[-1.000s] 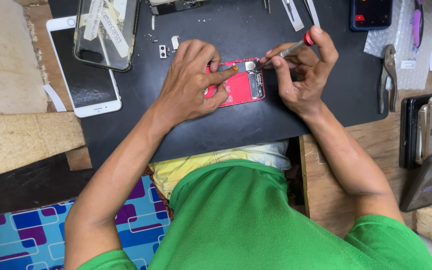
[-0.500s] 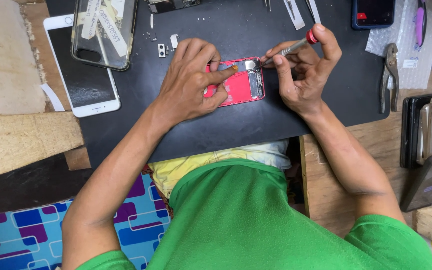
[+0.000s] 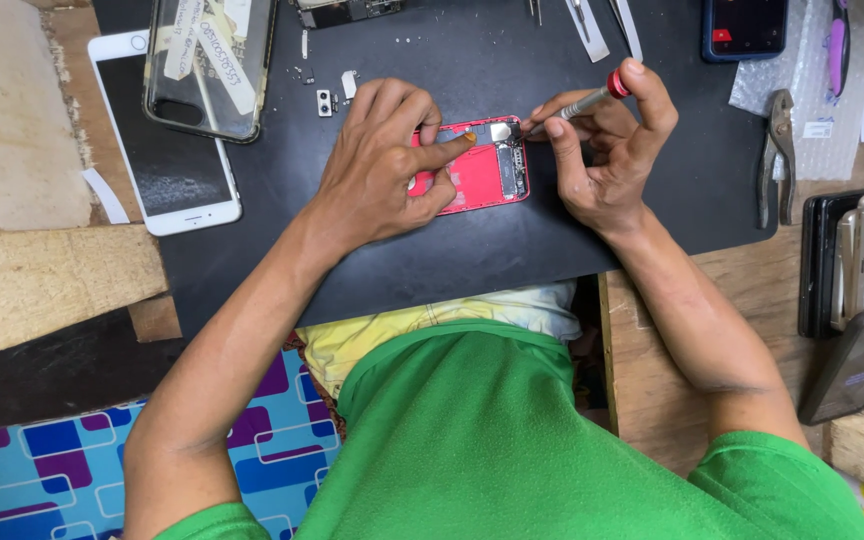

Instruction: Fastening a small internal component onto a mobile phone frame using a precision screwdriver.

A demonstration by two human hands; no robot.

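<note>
Spare phones and tools around our black mat

We see a white phone (image 3: 167,150) and clear case (image 3: 210,60) far left, pliers (image 3: 778,150) right, stacked phones (image 3: 857,270) at the right edge.

Left hand (image 3: 387,165) covering red phone's (image 3: 487,170) left half; screwdriver (image 3: 582,100) tip too small; top edge cropping dark phone (image 3: 745,25).

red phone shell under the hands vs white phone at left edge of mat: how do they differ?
The red phone shell is opened, its inner parts showing; the white phone is closed, dark screen up. The shell is pinned by the left hand while the right hand holds a red-capped screwdriver to its top edge; the white phone lies untouched, partly under a clear case. The shell lies crosswise, the white phone lengthwise. Both lie flat on the black mat.
</note>
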